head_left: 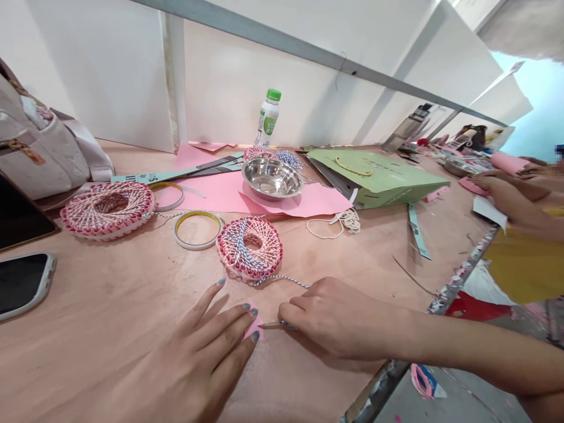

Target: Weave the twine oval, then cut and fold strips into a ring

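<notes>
My left hand lies flat on the pink table, fingers stretched out, its fingertips pressing a small pink paper piece. My right hand is closed round a thin pointed tool whose tip touches that paper piece. Just beyond my hands sits a small round woven disc of red, white and blue string; a loose striped string trails from it toward my right hand.
A larger woven disc, two tape rings, a steel bowl on pink paper, a green-capped bottle, a green paper bag, a phone and a handbag surround me. Another person's hand works at right.
</notes>
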Tool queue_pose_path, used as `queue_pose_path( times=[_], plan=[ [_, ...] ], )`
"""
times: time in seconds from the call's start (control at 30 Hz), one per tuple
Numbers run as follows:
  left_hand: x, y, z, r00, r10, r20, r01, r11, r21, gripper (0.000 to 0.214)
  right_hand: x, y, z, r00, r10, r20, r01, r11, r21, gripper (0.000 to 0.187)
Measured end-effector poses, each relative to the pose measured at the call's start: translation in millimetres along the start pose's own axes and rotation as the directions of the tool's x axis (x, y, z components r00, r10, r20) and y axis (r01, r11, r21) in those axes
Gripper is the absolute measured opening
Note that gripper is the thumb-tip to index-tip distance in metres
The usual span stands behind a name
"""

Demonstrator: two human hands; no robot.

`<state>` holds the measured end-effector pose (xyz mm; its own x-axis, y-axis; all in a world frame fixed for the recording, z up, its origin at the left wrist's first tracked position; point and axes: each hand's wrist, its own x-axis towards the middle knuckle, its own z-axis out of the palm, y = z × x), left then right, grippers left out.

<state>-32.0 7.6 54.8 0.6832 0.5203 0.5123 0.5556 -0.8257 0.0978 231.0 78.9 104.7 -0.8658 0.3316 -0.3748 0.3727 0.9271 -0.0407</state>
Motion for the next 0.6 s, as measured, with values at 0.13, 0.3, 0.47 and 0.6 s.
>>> queue_pose_path(
  times=[0.13,0.3,0.47,0.6],
  plan=[
    [-2.4,1.7,4.9,1.0,-0.002,-0.013,0.002,1.0,-0.008,0.031,0.3,1.8,0.2,1.0,-0.01,0.007,0.01,1.0,0.005,0.004],
    [-4.4,1.3,5.0,1.0,0.001,-0.012,-0.001,1.0,-0.004,0.03,0.5,2.7,2.3,1.0,-0.012,0.014,0.012,1.0,0.001,0.003],
    [-1.9,-0.6,-1.1,0.999,0.037,0.018,-0.038,0.999,0.014,0.033,1.4,-1.2,-6.3,1.0,-0.002,0.027,0.003,0.999,-0.05,0.007],
    [-0.1,-0.1,-1.5,1.0,0.019,0.015,-0.019,1.0,0.02,0.034,4.6,-2.0,-24.4,0.998,-0.032,0.045,0.037,0.993,-0.113,0.012]
  ],
)
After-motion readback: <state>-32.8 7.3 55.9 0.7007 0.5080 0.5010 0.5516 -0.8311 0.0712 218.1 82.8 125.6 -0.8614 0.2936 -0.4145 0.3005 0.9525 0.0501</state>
